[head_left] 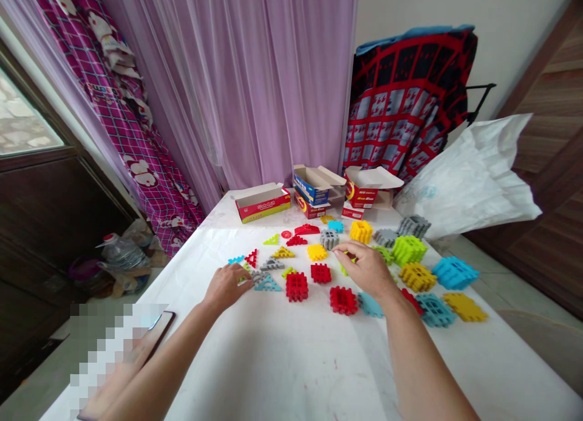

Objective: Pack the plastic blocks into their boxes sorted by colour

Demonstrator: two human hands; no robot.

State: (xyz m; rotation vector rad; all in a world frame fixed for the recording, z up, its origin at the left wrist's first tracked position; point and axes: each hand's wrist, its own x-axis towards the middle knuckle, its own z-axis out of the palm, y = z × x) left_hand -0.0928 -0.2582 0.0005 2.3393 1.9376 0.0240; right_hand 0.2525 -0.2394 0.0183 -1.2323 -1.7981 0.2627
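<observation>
My left hand reaches over the left group of flat plastic building pieces, its fingers slightly apart beside a grey piece and a light-blue triangle. Bits of green show by its fingertips. Above the right group is my right hand, thumb and index finger apart, with green plastic partly hidden beneath. Its index fingertip is near a grey stack of square pieces; whether they touch I cannot tell. A yellow stack and red stacks lie between the hands.
Opened cardboard boxes, including a red one and a blue one, stand along the table's back. Green and blue stacks sit at right, near a white bag. A phone lies at the left edge.
</observation>
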